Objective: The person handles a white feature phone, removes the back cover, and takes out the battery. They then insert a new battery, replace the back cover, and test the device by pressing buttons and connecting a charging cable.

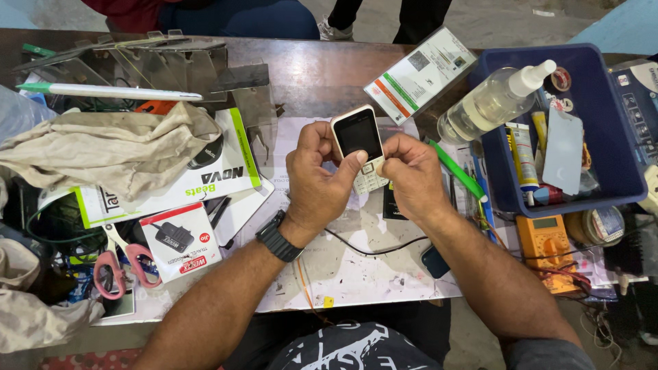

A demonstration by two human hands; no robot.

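A small white keypad phone (359,142) with a dark screen is held upright over the table's middle. My left hand (317,177) grips its left side, with the thumb laid across the keypad below the screen. My right hand (412,175) holds the right side and lower edge, thumb pressed at the keypad. A black watch (277,237) is on my left wrist. A green-handled tool (458,171) lies just right of my right hand.
A blue bin (617,130) at right holds a spray bottle (495,101), tubes and a screen protector. An orange multimeter (545,241) sits below it. At left lie a beige cloth (103,147), boxes, a charger pack (179,240) and pink scissors (122,264). People stand beyond the table.
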